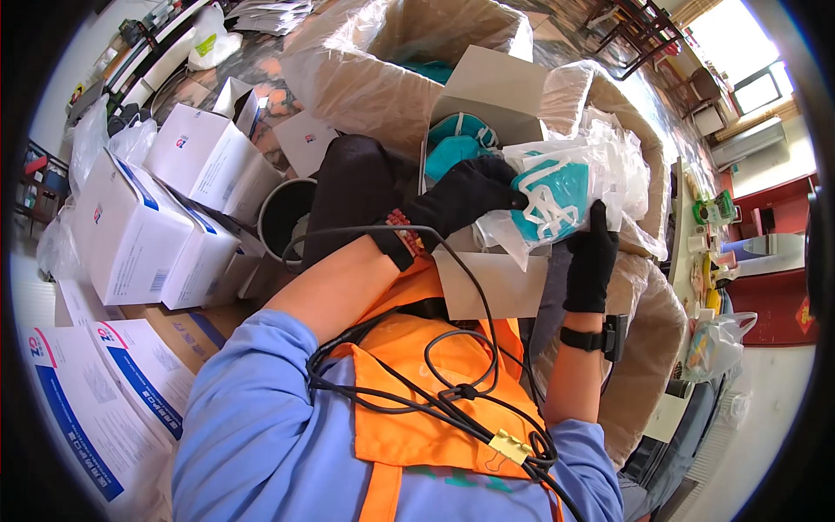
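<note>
A teal face mask (552, 198) with white straps is held up in front of my chest, with a clear plastic bag (607, 165) around or against it. My left hand (474, 190), in a black glove, pinches the mask's left edge. My right hand (593, 261), also black-gloved, grips the bag at the lower right, thumb up. Behind my left hand an open cardboard box (494, 83) holds more teal masks (458, 148). How many layers lie in my grip is hidden.
Large plastic-lined cartons (348, 83) stand ahead and to the right. White printed boxes (130, 226) are stacked on the left, beside a dark round bin (287, 213). Black cables (461, 391) hang across my orange apron (409, 383). A cluttered counter (691, 235) runs along the right.
</note>
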A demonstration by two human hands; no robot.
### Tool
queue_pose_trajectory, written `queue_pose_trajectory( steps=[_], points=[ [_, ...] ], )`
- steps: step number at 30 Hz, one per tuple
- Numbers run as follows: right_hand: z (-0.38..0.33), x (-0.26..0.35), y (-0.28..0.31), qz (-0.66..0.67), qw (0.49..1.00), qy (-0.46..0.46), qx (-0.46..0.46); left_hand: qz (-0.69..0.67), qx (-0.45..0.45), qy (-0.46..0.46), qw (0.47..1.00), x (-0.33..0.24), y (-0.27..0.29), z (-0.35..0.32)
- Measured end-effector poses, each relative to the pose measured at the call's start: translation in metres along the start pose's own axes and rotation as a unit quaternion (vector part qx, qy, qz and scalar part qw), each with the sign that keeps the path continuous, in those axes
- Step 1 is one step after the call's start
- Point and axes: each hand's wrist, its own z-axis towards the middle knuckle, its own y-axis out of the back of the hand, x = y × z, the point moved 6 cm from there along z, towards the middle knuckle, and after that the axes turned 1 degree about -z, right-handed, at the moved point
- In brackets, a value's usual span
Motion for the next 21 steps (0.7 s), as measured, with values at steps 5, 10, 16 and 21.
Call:
queue_pose_trajectory(
  steps=[5, 10, 16, 21],
  points=[
    [0.0, 0.014, 0.023, 0.009, 0.996, 0.056, -0.073, 0.09, -0.136, -0.058, 0.985, 0.017, 0.039, 0.014],
    [-0.002, 0.03, 0.032, 0.086, 0.992, 0.09, -0.034, 0.202, -0.165, -0.049, 0.964, 0.007, 0.052, 0.012],
    [0.006, 0.012, 0.029, 0.273, 0.958, 0.023, 0.085, 0.326, -0.195, -0.263, 0.887, -0.046, 0.024, -0.008],
    [-0.009, 0.013, 0.019, 0.16, 0.984, 0.078, 0.028, 0.083, 0.007, -0.07, 0.994, -0.02, -0.01, 0.0]
  ],
)
